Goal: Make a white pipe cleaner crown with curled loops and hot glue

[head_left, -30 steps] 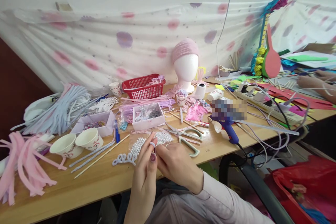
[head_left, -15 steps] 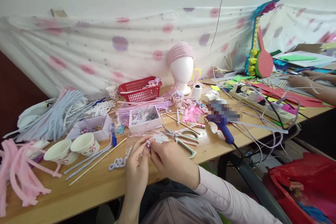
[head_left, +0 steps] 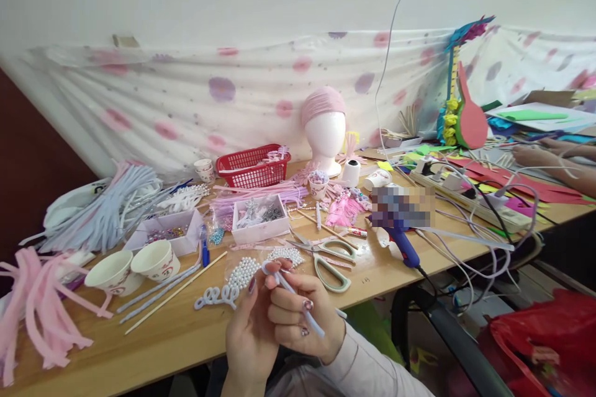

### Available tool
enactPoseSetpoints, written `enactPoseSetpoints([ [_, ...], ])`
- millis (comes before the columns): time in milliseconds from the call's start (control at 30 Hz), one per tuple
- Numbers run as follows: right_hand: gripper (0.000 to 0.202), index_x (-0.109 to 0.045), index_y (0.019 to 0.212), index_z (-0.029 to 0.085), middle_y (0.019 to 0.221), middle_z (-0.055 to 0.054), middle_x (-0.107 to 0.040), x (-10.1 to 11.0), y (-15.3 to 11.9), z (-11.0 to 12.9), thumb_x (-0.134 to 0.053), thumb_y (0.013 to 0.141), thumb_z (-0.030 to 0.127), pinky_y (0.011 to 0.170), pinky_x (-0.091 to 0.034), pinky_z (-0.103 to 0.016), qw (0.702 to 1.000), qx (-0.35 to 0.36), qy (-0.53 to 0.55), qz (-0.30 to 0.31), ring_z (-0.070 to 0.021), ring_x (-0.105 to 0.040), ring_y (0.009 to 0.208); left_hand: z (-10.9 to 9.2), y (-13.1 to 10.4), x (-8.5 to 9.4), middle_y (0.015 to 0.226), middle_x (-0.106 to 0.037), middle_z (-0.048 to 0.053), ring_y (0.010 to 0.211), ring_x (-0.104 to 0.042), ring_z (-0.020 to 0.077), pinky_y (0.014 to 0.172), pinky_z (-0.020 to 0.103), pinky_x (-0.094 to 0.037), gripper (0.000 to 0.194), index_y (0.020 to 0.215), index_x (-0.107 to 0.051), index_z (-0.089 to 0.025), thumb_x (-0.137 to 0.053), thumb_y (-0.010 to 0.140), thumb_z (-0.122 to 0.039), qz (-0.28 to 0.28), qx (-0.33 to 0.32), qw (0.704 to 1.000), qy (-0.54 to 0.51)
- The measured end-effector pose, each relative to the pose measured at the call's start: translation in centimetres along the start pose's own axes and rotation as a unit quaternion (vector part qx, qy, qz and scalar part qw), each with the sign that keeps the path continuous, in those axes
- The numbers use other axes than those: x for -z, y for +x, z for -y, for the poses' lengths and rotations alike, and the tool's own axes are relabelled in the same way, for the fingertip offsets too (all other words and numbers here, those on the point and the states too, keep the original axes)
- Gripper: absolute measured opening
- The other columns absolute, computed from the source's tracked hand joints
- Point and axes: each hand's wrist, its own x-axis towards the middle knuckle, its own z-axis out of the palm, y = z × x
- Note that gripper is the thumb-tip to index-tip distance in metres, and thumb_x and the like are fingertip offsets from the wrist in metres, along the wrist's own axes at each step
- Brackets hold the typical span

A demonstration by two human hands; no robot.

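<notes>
A pale blue pipe cleaner (head_left: pixel 313 325) is bent into a small loop at the fingertips of both hands, and its tail runs down across my right fingers. My right hand (head_left: pixel 311 307) is closed around it. My left hand (head_left: pixel 249 332), thumb raised, pinches at the loop from the other side; its fingertips are partly hidden. Just beyond them lie white pearl beads (head_left: pixel 244 273) and a coiled pale blue pipe cleaner (head_left: pixel 216 298). Scissors (head_left: pixel 326 254) with pale green handles rest open to the right of the beads.
Paper cups (head_left: pixel 156 260), a thin wooden stick (head_left: pixel 177 291) and pink strips (head_left: pixel 40 304) are at the left. Behind stand a red basket (head_left: pixel 256 167) and a foam head (head_left: pixel 326 133). A blue glue gun (head_left: pixel 403 245) and cables are right; another person's hands (head_left: pixel 535 158) are far right.
My hands have turned and tilted, so the pipe cleaner's loop and long tail now show. My right fingers curl over the tail. The whole view has shifted slightly.
</notes>
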Motion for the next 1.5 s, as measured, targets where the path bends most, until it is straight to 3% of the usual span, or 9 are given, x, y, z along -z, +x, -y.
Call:
enactPoseSetpoints([
  [133, 0.02, -0.045, 0.081, 0.022, 0.043, 0.014, -0.008, -0.4, -0.6, -1.0, -0.047, 0.095, 0.037, 0.04, -0.002, -0.022, 0.998, -0.001, 0.063, -0.012, -0.0111, 0.004, 0.044, 0.5, 0.1, 0.5, 0.109, -0.077, 0.009, 0.108, -0.069, 0.0281, 0.099, 0.038, -0.053, 0.023, 0.091, -0.082, -0.021, -0.073, 0.08, -0.04, 0.023, 0.033, 0.999, -0.02],
  [267, 0.026, -0.04, 0.076, 0.023, 0.05, 0.014, -0.001, -0.3, -1.2, -2.4, -0.035, 0.102, 0.027, 0.042, -0.004, -0.02, 0.985, -0.007, 0.133, -0.114, -0.0115, 0.009, 0.051, 0.3, 0.2, 0.2, 0.112, -0.075, 0.011, 0.111, -0.067, 0.0272, 0.101, 0.035, -0.05, 0.026, 0.085, -0.081, -0.017, -0.074, 0.079, -0.041, 0.037, 0.052, 0.997, -0.037],
  [467, 0.028, -0.04, 0.074, 0.023, 0.056, 0.013, -0.003, -0.7, -1.2, -2.9, -0.042, 0.101, 0.026, 0.044, -0.005, -0.019, 0.979, 0.013, 0.138, -0.149, -0.0115, 0.01, 0.055, 0.4, 0.3, 0.0, 0.091, -0.076, 0.012, 0.09, -0.071, 0.0264, 0.093, 0.043, -0.054, 0.035, 0.098, -0.081, -0.018, -0.069, 0.082, -0.046, 0.076, 0.102, 0.989, -0.075],
  [700, 0.03, -0.046, 0.072, 0.021, 0.063, 0.01, 0.0, -1.3, -1.3, -2.5, -0.036, 0.101, 0.019, 0.047, -0.006, -0.022, 0.986, 0.039, 0.076, -0.141, -0.0153, 0.01, 0.063, 0.9, 0.2, 0.3, 0.102, -0.078, 0.01, 0.104, -0.069, 0.0294, 0.103, 0.043, -0.048, 0.035, 0.086, -0.082, -0.019, -0.077, 0.073, -0.052, 0.007, 0.02, 1.0, -0.019],
  [933, 0.021, -0.046, 0.07, 0.02, 0.058, 0.013, -0.003, -0.8, -0.8, -2.0, -0.059, 0.087, 0.024, 0.046, -0.006, -0.02, 0.989, 0.075, 0.067, -0.109, -0.0112, 0.009, 0.055, 0.8, 0.1, -0.2, 0.104, -0.076, 0.009, 0.117, -0.062, 0.0304, 0.105, 0.037, -0.046, 0.042, 0.085, -0.082, -0.022, -0.079, 0.067, -0.06, -0.056, -0.085, 0.988, 0.114],
  [1133, 0.027, -0.054, 0.069, 0.018, 0.041, 0.015, -0.017, -0.4, -0.1, -0.7, -0.071, 0.071, 0.039, 0.041, -0.011, -0.021, 0.992, 0.069, -0.002, -0.107, -0.0068, -0.005, 0.041, -0.1, 0.0, -0.2, 0.124, -0.071, 0.01, 0.125, -0.059, 0.0307, 0.103, 0.038, -0.048, 0.051, 0.121, -0.071, -0.024, -0.069, 0.082, -0.057, -0.048, -0.096, 0.974, 0.197],
  [1300, 0.03, -0.06, 0.07, 0.017, 0.04, 0.013, -0.031, 0.6, 0.0, -0.2, -0.071, 0.079, 0.044, 0.043, -0.019, -0.023, 0.976, 0.102, -0.128, -0.143, -0.0057, -0.019, 0.039, -0.9, -1.1, -1.4, 0.148, -0.055, 0.01, 0.138, -0.048, 0.0331, 0.114, 0.041, -0.04, 0.047, 0.108, -0.078, -0.021, -0.059, 0.089, -0.06, -0.043, -0.185, 0.912, 0.365],
  [1500, 0.033, -0.053, 0.065, 0.019, 0.051, 0.008, -0.04, 0.6, -0.4, 0.7, -0.067, 0.083, 0.043, 0.048, -0.023, -0.025, 0.927, 0.109, -0.328, -0.145, -0.0082, -0.03, 0.046, -0.7, -2.4, -2.0, 0.151, -0.053, 0.012, 0.14, -0.047, 0.0312, 0.112, 0.041, -0.044, 0.047, 0.126, -0.069, -0.023, -0.056, 0.093, -0.053, -0.073, -0.218, 0.838, 0.495],
])
